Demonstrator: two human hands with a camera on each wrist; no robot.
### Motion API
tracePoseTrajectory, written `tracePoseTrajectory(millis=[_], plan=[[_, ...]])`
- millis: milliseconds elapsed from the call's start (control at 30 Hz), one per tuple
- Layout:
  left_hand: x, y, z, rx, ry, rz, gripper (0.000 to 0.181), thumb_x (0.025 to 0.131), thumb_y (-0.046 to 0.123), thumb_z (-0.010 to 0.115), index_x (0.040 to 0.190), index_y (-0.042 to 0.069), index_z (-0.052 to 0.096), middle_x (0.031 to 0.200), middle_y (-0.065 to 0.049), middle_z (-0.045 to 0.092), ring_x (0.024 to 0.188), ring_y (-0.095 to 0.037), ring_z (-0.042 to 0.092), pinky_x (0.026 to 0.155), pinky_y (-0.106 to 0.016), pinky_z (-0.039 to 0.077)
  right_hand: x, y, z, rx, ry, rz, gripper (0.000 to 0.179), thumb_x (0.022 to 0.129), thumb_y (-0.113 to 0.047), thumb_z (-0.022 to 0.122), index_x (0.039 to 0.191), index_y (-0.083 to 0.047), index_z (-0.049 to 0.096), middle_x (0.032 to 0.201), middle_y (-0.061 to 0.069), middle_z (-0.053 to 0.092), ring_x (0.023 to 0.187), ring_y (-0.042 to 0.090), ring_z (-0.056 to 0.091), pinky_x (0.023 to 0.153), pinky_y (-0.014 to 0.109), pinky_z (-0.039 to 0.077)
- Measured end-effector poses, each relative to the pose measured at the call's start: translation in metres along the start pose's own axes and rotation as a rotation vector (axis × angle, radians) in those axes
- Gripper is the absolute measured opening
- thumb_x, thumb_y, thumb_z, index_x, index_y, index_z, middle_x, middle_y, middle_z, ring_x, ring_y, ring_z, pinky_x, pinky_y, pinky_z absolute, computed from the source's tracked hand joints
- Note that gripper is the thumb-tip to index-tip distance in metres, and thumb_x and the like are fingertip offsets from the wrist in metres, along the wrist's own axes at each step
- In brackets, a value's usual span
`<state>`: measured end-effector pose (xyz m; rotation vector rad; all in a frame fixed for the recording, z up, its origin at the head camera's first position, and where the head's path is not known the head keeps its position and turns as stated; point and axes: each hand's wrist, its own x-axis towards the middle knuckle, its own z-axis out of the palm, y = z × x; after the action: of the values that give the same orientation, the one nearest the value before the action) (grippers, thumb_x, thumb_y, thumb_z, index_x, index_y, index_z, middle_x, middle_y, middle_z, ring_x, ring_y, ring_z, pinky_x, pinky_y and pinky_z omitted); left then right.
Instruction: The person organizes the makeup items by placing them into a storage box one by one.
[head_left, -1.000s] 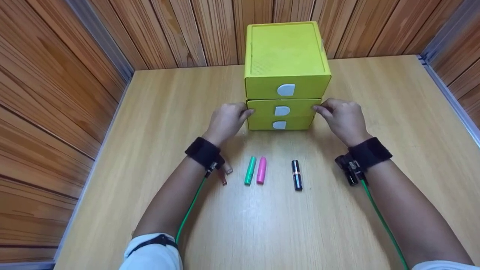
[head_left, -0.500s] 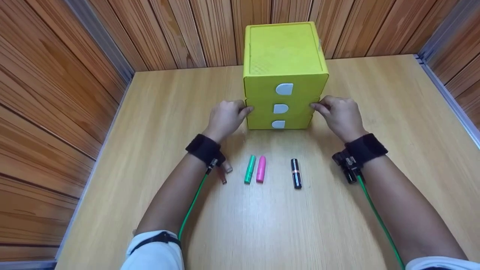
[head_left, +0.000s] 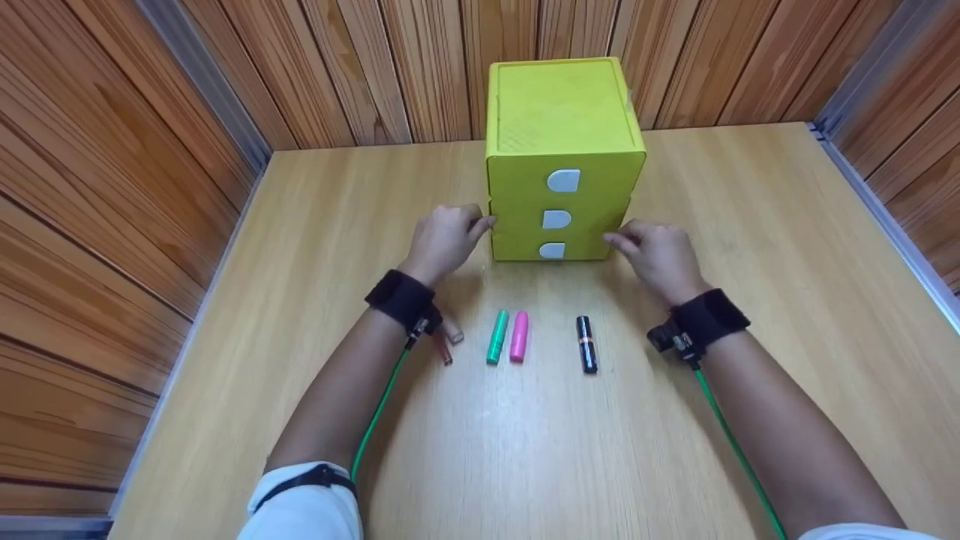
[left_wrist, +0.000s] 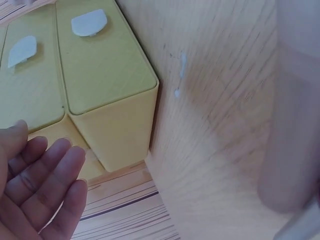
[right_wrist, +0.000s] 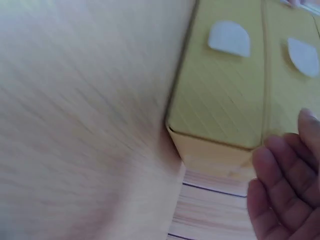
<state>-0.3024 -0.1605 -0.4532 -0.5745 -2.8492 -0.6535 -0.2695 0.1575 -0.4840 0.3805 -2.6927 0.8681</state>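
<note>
A yellow-green unit of three drawers [head_left: 566, 105] stands at the back of the table, each drawer front bearing a white tab handle [head_left: 563, 180]. All the fronts line up flush. My left hand [head_left: 446, 236] is at the unit's left side by the middle drawer, thumb near the front edge and fingers loosely bent, as the left wrist view shows. On the other side, my right hand [head_left: 660, 255] hovers near the lower right corner. In the right wrist view its relaxed fingers [right_wrist: 285, 185] have nothing between them.
In front of the unit lie a green tube [head_left: 497, 337], a pink tube [head_left: 519, 337] and a black tube with a copper band [head_left: 586, 345]. Two brownish tubes [head_left: 451, 330] are partly hidden under the left wrist. Wood-panelled walls [head_left: 420, 67] enclose the table.
The middle drawer, slightly out a second ago, is now flush with the top one. My right hand has drawn down and toward me from the drawer's side; the left has shifted slightly left.
</note>
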Motion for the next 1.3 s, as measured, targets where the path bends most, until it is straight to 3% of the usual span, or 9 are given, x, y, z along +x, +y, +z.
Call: tracePoseTrajectory(millis=[167,300,467,567,667,967,1167,1300], plan=[[0.001,0.003,-0.003,-0.015,0.014,0.018,0.031,0.1,0.038,0.056,0.091,0.012,0.069,0.073,0.002,0.063,0.061,-0.013,0.054,0.052,-0.027,0.043,0.001,-0.012,0.012,-0.035,-0.15,-0.013,0.021,0.091,-0.024,0.071,0.097,-0.004,0.074,0.088,0.012,0.072,0.073,0.026,0.066,0.067,0.041,0.054],[0.002,0.006,-0.004,-0.007,0.028,0.013,0.03,0.099,0.038,0.056,0.099,0.012,0.07,0.081,0.003,0.068,0.064,-0.012,0.058,0.054,-0.027,0.046,0.006,-0.026,0.02,-0.082,-0.209,-0.085,0.023,0.09,-0.023,0.072,0.102,-0.003,0.072,0.091,0.013,0.072,0.078,0.028,0.066,0.073,0.044,0.053],[0.004,0.008,-0.003,0.011,0.042,0.005,0.03,0.099,0.039,0.057,0.1,0.013,0.071,0.084,0.003,0.07,0.068,-0.012,0.062,0.057,-0.028,0.049,0.014,-0.036,0.033,-0.124,-0.25,-0.188,0.019,0.089,-0.021,0.073,0.092,-0.002,0.071,0.077,0.009,0.068,0.07,0.026,0.063,0.066,0.043,0.052],[0.004,0.009,-0.002,0.006,0.04,0.015,0.028,0.099,0.037,0.057,0.099,0.012,0.07,0.084,0.002,0.071,0.068,-0.012,0.062,0.057,-0.028,0.049,0.017,-0.039,0.038,-0.153,-0.252,-0.204,0.02,0.089,-0.02,0.073,0.078,-0.005,0.066,0.066,0.004,0.06,0.061,0.024,0.057,0.058,0.043,0.048],[0.004,0.008,-0.003,0.015,0.046,0.022,0.025,0.099,0.034,0.058,0.099,0.012,0.07,0.084,0.001,0.071,0.067,-0.013,0.062,0.056,-0.028,0.049,0.019,-0.041,0.04,-0.168,-0.248,-0.202,0.023,0.089,-0.02,0.073,0.075,-0.005,0.063,0.064,0.004,0.058,0.06,0.025,0.056,0.057,0.044,0.048],[0.006,0.005,-0.004,0.037,0.049,0.02,0.023,0.1,0.032,0.057,0.099,0.012,0.069,0.085,0.0,0.071,0.07,-0.016,0.064,0.059,-0.032,0.05,0.017,-0.037,0.042,-0.112,-0.257,-0.2,0.019,0.09,-0.015,0.071,0.099,0.001,0.069,0.085,0.013,0.07,0.077,0.031,0.066,0.071,0.045,0.054],[0.005,0.004,0.0,0.024,0.026,0.022,0.022,0.099,0.03,0.059,0.098,0.011,0.069,0.086,0.0,0.071,0.073,-0.015,0.065,0.062,-0.029,0.052,0.009,-0.034,0.043,-0.06,-0.25,-0.17,0.016,0.091,-0.019,0.072,0.096,-0.004,0.071,0.085,0.009,0.071,0.076,0.027,0.066,0.069,0.043,0.053],[0.005,0.003,0.001,0.029,0.019,0.02,0.023,0.1,0.031,0.058,0.097,0.011,0.069,0.085,0.0,0.07,0.073,-0.016,0.065,0.062,-0.031,0.052,0.002,-0.037,0.043,-0.039,-0.229,-0.201,0.013,0.09,-0.018,0.073,0.095,-0.006,0.073,0.084,0.006,0.072,0.073,0.023,0.065,0.067,0.041,0.053]])
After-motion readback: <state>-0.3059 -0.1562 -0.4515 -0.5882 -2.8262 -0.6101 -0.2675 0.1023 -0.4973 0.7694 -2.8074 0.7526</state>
